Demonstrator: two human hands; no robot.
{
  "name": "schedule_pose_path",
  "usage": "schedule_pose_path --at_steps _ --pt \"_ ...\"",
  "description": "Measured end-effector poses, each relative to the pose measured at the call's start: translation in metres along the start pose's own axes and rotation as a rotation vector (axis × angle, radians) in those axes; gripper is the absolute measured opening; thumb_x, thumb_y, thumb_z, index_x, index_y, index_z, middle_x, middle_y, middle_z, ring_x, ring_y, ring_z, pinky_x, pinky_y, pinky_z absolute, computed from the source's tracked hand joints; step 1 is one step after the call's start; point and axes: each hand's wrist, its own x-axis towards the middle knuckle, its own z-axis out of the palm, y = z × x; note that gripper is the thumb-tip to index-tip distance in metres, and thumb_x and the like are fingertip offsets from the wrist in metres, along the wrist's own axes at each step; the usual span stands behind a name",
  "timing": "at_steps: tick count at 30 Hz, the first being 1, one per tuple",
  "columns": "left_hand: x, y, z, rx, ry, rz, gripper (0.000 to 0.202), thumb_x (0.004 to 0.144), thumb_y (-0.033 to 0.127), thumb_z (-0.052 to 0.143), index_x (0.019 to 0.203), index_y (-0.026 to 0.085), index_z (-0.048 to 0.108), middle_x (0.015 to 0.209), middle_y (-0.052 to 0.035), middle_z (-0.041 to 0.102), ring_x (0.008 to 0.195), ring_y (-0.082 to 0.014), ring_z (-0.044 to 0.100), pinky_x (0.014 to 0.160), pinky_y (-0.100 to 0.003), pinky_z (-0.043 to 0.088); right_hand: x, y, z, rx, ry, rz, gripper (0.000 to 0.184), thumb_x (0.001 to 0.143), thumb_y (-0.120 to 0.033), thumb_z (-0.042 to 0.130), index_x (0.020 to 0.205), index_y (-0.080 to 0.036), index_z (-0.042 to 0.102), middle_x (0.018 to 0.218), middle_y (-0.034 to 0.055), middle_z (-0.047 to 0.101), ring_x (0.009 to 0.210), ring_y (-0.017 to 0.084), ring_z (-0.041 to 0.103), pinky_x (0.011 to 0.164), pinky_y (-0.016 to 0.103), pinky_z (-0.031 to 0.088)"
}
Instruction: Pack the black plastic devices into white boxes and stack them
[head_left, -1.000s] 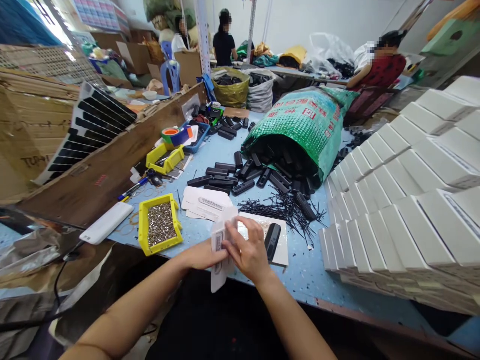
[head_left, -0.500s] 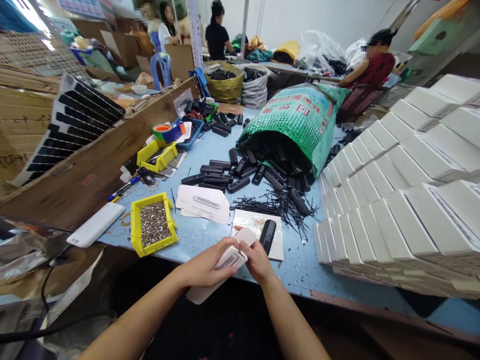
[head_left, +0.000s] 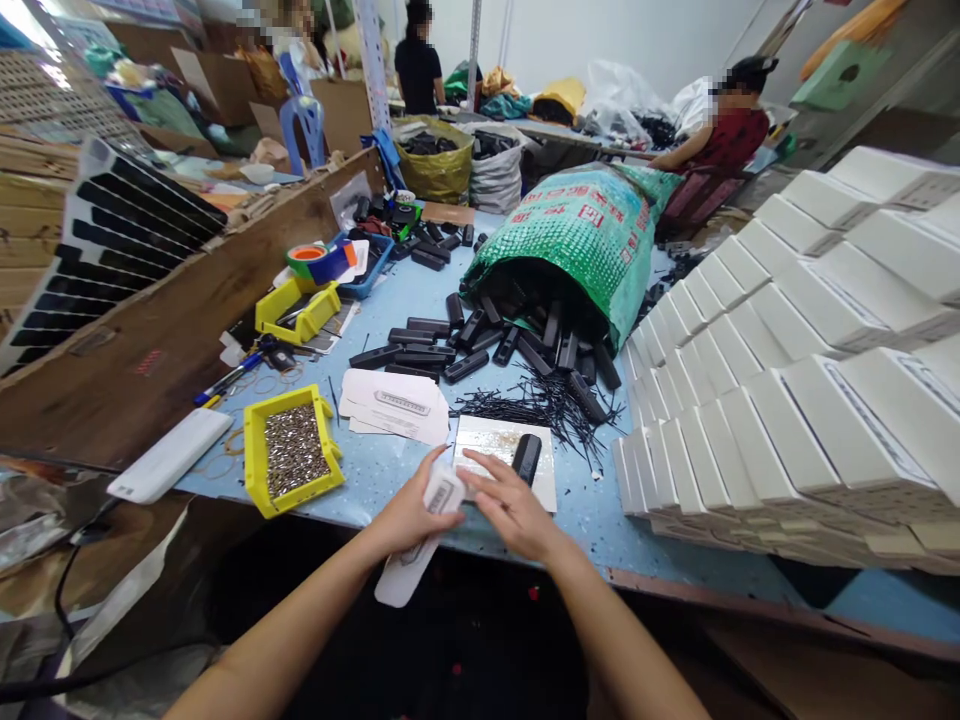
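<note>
Left hand [head_left: 411, 512] pinches bent printed card [head_left: 442, 490], likely light, creasable, best held by edges; right hand [head_left: 511, 505] loosely spread, contact unclear.

Two hands [head_left: 412, 515] [head_left: 521, 510], two yellow bins [head_left: 256, 462] [head_left: 319, 316], one white panel [head_left: 489, 436]

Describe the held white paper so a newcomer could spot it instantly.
On the blue table, find the yellow bin of shiny metal pieces. Right of it is the person's left hand. The white printed paper is gripped there, while similar sheets lie flat on the table.
</note>
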Motion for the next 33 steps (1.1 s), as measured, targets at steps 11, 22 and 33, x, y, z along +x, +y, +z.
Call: schedule_pose_path --at_steps 11,22,33 --pt "0.013 -0.004 0.000 -1.207 0.519 -0.281 0.025 0.094 0.029 0.048 0.111 0.013 0.056 0.097 -0.0109 0.070 0.084 -0.0204 0.068 0.073 -0.036 0.059 0.000 -0.002 -0.013 0.430 0.629 0.172 0.039 0.082 -0.035 0.069 0.113 -0.024 0.046 0.100 0.0074 0.066 0.093 0.023 0.066 0.085 0.043 0.053" --pt "-0.009 -0.029 -0.023 0.200 0.443 0.165 0.073 0.062 0.033 0.078 0.125 0.019 0.045 0.119 -0.0109 0.061 0.111 -0.0282 0.058 0.098 -0.042 0.044 0.098 0.028 0.017 0.151 0.063 0.127 0.024 0.094 -0.029 0.051 0.116 -0.021 0.057 0.107 0.0067 0.065 0.099 0.018 0.062 0.086 0.031 0.050" --pt "0.012 -0.031 -0.020 0.515 0.297 0.150 0.064 0.069 0.041 0.070 0.122 0.018 0.043 0.107 -0.0098 0.066 0.096 -0.0293 0.065 0.080 -0.039 0.051 0.122 0.052 0.003 0.080 0.301 0.295 0.024 0.096 -0.024 0.043 0.114 -0.014 0.054 0.098 0.0088 0.062 0.087 0.018 0.060 0.082 0.034 0.049"
